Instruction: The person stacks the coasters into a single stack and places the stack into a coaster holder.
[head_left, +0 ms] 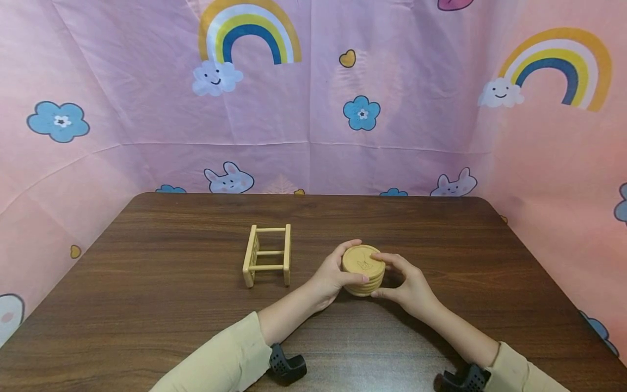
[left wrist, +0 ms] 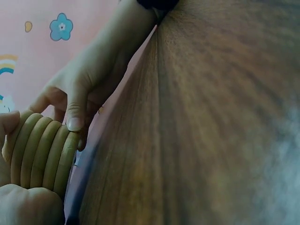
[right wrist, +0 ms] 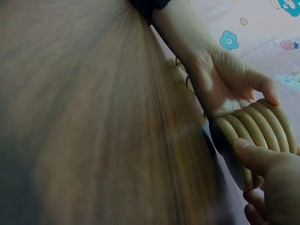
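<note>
A stack of several round wooden coasters (head_left: pixel 363 262) is between my two hands, right of the table's middle. The top coaster bears a thin line drawing. With the thumb at the near top edge and the fingers round the far side, my left hand (head_left: pixel 327 280) grips the stack. My right hand (head_left: pixel 415 287) pinches it from the right, index finger on the top rim and thumb at the lower edge. The coasters' stacked edges (left wrist: pixel 40 152) show in the left wrist view. In the right wrist view the underside (right wrist: pixel 229 154) looks raised off the table.
A small wooden rack (head_left: pixel 287 253) with crossbars stands on the brown table (head_left: pixel 147 305), left of the hands. Behind the table's far edge hangs a printed cloth (head_left: pixel 313 109) with rainbows and flowers. Black wrist devices (head_left: pixel 288 366) sit by both sleeves.
</note>
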Demonstrator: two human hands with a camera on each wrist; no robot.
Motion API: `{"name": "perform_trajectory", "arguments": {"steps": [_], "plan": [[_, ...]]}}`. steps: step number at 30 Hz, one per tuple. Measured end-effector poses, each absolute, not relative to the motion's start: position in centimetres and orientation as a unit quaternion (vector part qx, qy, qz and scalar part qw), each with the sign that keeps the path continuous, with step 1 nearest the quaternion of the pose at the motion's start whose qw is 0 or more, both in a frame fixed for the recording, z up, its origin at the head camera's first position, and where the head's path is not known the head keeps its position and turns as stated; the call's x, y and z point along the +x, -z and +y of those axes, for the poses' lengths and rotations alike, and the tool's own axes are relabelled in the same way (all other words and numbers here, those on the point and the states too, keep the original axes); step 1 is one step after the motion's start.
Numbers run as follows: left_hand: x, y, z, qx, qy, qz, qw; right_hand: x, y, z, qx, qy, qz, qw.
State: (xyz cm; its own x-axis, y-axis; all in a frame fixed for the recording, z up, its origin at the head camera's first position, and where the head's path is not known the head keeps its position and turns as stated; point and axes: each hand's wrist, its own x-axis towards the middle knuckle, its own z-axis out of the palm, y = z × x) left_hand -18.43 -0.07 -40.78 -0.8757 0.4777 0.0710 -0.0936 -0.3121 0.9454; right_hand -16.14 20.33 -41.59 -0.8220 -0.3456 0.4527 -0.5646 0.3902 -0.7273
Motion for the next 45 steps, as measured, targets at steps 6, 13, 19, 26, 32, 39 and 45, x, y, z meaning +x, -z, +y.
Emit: {"name": "perform_trajectory", "arguments": {"steps": [6, 13, 19, 26, 32, 39, 45], "plan": [[-18.3, 40.5, -0.2, 0.165, -0.815, 0.521, 0.195, -15.9, 41.3, 20.3, 0.262, -0.516, -0.811, 0.088], [-18.3, 40.3, -0.4, 0.131, -0.833, 0.492, 0.215, -15.6, 41.0, 20.3, 0.256, -0.539, -0.799, 0.074], [-18.2, 40.3, -0.6, 0.125, -0.853, 0.454, 0.227, -15.7, 41.2, 20.1, 0.270, -0.544, -0.789, 0.094], [-17.9, 40.2, -0.5, 0.137, -0.865, 0.424, 0.230, -15.7, 41.5, 19.8, 0.299, -0.548, -0.770, 0.131], [-17.7, 40.1, -0.2, 0.128, -0.876, 0.401, 0.235, -14.9, 41.0, 19.1, 0.288, -0.566, -0.756, 0.158], [-17.4, 40.1, 0.1, 0.121, -0.889, 0.375, 0.235, -14.0, 41.0, 18.1, 0.267, -0.577, -0.749, 0.185], [-17.2, 40.0, 0.7, 0.109, -0.897, 0.358, 0.233, -13.0, 39.9, 17.0, 0.246, -0.566, -0.756, 0.218]]}}
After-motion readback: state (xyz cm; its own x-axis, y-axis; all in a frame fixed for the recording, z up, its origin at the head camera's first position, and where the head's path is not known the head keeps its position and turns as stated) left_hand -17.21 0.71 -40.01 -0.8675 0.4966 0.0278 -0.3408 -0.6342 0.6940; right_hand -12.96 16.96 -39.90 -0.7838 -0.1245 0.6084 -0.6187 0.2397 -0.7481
